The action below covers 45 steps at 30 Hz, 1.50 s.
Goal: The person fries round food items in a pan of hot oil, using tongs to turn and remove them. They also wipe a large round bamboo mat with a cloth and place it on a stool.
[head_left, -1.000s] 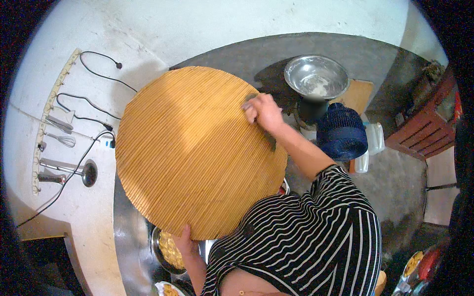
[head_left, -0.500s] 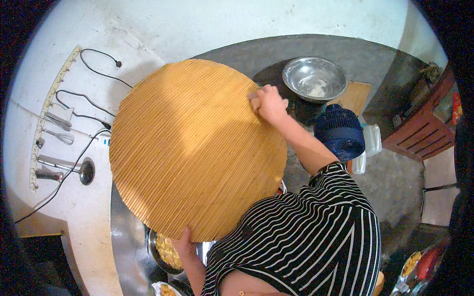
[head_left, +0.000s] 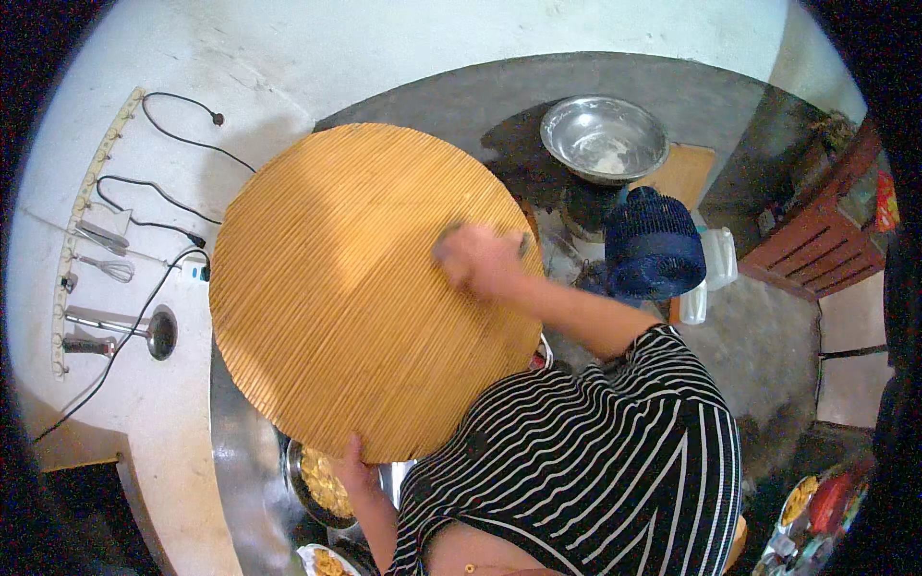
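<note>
A large round board of thin straw-coloured stalks is held up in front of me, its ribbed face showing. My left hand grips its lower edge, with the thumb on the near face and the other fingers hidden behind. Over the right part of that face is my right hand, smeared by motion. Its fingers are curled, and greyish dark bits show at its sides, too blurred to name. Below the board, next to my left hand, a pan of yellow food is partly covered.
A metal basin with whitish residue stands at the back, and a dark blue fan nearer. On the left wall, a whisk and a ladle hang beside black cords. A plate of food sits low.
My right hand has moved left and down from the board's upper right edge onto its face. The board shifts slightly; my left hand keeps its hold.
</note>
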### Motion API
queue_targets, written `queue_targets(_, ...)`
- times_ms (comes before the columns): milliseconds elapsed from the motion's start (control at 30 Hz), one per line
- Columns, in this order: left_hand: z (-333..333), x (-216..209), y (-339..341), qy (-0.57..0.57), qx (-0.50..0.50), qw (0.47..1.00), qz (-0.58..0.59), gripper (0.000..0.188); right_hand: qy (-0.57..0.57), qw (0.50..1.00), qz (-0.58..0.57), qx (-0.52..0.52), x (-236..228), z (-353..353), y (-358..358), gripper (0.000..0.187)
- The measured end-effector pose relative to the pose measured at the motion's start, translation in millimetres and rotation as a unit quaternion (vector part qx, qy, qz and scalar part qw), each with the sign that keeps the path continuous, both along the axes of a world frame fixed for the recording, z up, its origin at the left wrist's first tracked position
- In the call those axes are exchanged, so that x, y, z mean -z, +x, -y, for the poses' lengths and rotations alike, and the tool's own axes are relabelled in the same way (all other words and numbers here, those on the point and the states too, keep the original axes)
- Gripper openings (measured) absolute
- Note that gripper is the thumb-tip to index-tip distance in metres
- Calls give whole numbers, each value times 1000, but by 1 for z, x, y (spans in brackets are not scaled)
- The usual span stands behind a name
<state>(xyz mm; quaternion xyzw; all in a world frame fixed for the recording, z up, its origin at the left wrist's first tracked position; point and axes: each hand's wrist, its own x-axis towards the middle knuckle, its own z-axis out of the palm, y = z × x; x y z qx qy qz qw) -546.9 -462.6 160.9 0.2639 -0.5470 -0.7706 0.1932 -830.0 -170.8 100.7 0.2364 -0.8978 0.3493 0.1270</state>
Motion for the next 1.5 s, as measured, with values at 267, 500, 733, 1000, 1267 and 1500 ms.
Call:
queue_targets(267, 6, 7, -3, -36, -1, 999, -27, 70, -50, 999, 2, -4, 11, -46, -41, 28)
queue_targets(500, 20, 13, -3, 27, -12, 999, -27, 67, -77, 973, -17, 215, 21, -48, -48, 36)
queue_targets(733, -22, -6, -73, -19, 1, 997, -73, 53, -111, 955, -29, -273, -26, 71, 69, 31)
queue_targets(1000, -6, -21, -112, -51, 17, 992, -111, 42, -28, 909, -180, -374, 31, 38, 50, 36)
queue_targets(1267, -7, -45, -127, -103, 13, 991, -89, 39, -109, 994, 8, -16, 24, -23, 33, 41)
queue_targets(1500, -27, -49, -152, -148, 39, 984, -90, 38, -47, 838, -207, -502, -48, 62, 86, 32)
